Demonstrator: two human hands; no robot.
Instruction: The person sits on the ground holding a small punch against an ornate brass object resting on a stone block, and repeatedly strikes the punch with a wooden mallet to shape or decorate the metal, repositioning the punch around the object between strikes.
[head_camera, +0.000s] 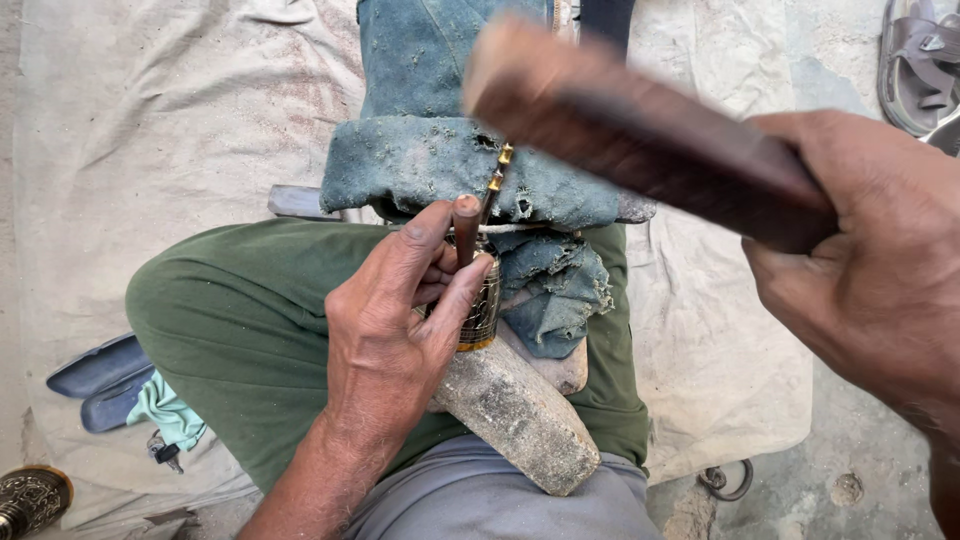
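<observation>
Head view looks down on our lap, where we sit on a cloth spread over the ground. Our left hand pinches a punch upright between thumb and fingers, its tip hidden where it meets a ring, a small patterned brass band. The grip sits low on the punch, so its blunt top stands bare and open to a blow, with the knuckles well below it. The ring rests against a block, a worn grey slab that slants across our green-trousered thigh and gives it a hard backing. A blue rag is draped over a bar just beyond the ring, likely as padding, and a thin rod with brass tips lies over it. Our right hand is closed round the handle of a mallet, a dark wooden club raised above and right of the punch and blurred with motion. Sandals lie at the top right corner, a second brass piece at the bottom left
</observation>
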